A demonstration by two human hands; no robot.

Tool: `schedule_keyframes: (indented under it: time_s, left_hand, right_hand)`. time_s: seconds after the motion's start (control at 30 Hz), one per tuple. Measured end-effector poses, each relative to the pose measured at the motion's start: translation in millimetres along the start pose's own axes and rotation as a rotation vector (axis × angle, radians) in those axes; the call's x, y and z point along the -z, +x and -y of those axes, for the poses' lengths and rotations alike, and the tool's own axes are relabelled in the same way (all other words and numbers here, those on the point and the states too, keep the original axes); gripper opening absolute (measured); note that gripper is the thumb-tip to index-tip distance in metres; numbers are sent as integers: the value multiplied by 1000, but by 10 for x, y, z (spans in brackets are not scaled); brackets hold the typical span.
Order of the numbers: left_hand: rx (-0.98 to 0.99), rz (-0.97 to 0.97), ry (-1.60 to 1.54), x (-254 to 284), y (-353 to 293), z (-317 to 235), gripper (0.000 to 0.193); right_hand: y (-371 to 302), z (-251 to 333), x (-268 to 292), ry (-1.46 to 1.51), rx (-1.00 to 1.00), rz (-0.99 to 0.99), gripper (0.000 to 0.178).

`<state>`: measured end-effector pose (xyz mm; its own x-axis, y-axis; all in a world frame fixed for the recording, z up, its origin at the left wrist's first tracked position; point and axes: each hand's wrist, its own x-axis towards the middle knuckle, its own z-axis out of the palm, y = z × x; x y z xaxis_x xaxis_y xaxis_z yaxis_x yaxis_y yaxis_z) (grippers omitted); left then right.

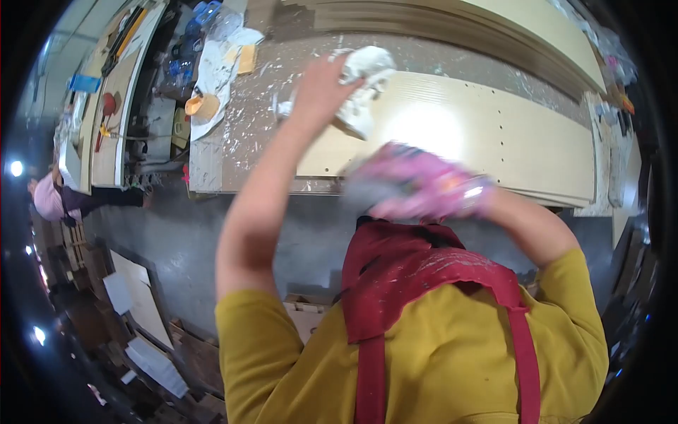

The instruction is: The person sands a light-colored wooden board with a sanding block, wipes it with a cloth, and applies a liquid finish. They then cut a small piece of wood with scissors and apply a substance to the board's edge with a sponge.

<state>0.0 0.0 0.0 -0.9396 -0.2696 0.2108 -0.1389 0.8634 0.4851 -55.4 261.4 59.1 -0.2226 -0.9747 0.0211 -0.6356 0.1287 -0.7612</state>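
My bare left hand (pixel 321 92) grips a crumpled white cloth (pixel 369 69) at the left end of a long cream board (pixel 544 134). Part of the cloth hangs down onto the board's end. My right hand (pixel 424 182), in a pink patterned glove, is over the board's near edge. Motion smears its fingers, and a grey patch shows at their end; I cannot tell if that is the glove's palm or a held thing. Small dark holes dot the board, and a bright glare lies on its middle.
Behind the board are stacked long panels (pixel 494 35). On the paint-spattered bench (pixel 247 152), an orange cup (pixel 203 107) and a yellow sponge-like block (pixel 246 59) are on a white cloth at left. Another person (pixel 53 194) stands far left. Loose boards (pixel 141 297) lie lower left.
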Motion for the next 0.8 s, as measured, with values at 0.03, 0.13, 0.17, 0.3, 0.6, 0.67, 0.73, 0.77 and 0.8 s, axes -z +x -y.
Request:
schedule_keyframes:
  time_s: [0.03, 0.13, 0.17, 0.3, 0.6, 0.67, 0.73, 0.77, 0.8]
  left_hand:
    - [-60, -140, -32, -155, -74, -168, 50]
    - [-23, 151, -179, -354, -327, -926, 41]
    - [-66, 302, -26, -479, -314, -1170, 39]
    - [-290, -200, -89, -1000, -521, -1265, 41]
    - [-290, -54, -90, -829, -498, -1243, 43]
    - [-237, -60, -114, -874, -472, -1206, 41]
    - [-275, -161, -138, -921, -476, -1249, 39]
    - [-321, -303, -152, -1076, -495, -1258, 39]
    - [-243, -75, -27, -1126, -489, -1259, 41]
  right_hand:
    - [37, -42, 14, -6, 20, 26, 64]
    - [290, 40, 426, 68, -136, -359, 57]
    - [506, 82, 404, -129, -41, -363, 56]
    - [1126, 312, -633, -473, 542, 138, 51]
    - [1780, 164, -952, -580, 337, -19, 38]
    - [1701, 25, -1056, -578, 380, -46, 41]
    - [1892, -118, -718, -535, 238, -178, 44]
    - [2028, -301, -528, -557, 171, -222, 57]
    - [2186, -288, -353, -627, -27, -105, 57]
